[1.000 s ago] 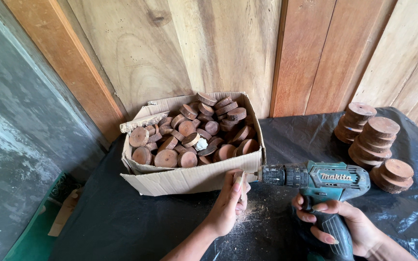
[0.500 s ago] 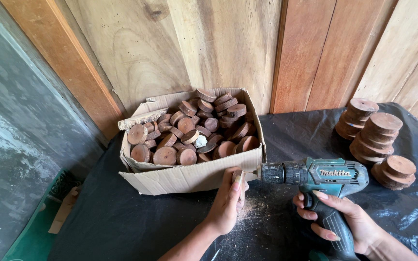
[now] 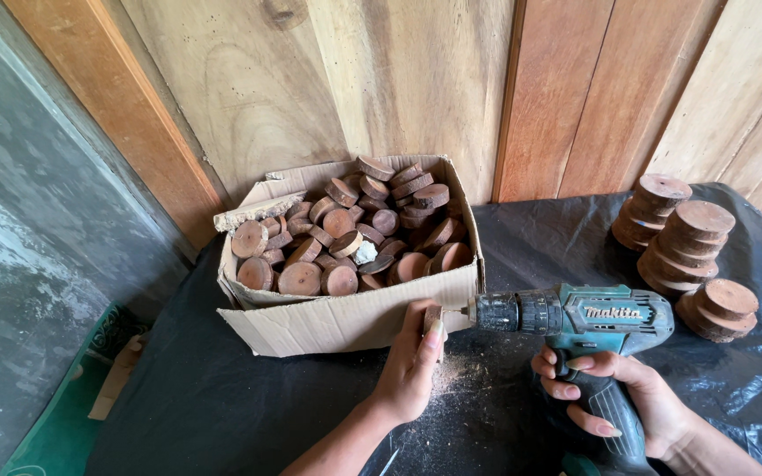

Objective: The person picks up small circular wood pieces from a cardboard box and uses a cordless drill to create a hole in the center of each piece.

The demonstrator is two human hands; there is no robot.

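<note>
A: Head view, lower centre: the left hand pinches a small wooden disc upright; the right hand grips a teal drill, whose bit meets the disc's face.

B: Advice?

A: Keep the bit square and the pressure light. Sawdust dusts the black-sheeted worktop; beyond it, a cardboard box holds rough round slices.

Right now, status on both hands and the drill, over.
Left hand pinches small wooden disc on edge. Right hand grips teal cordless drill, bit against disc. Cardboard box of discs sits close behind.
</note>
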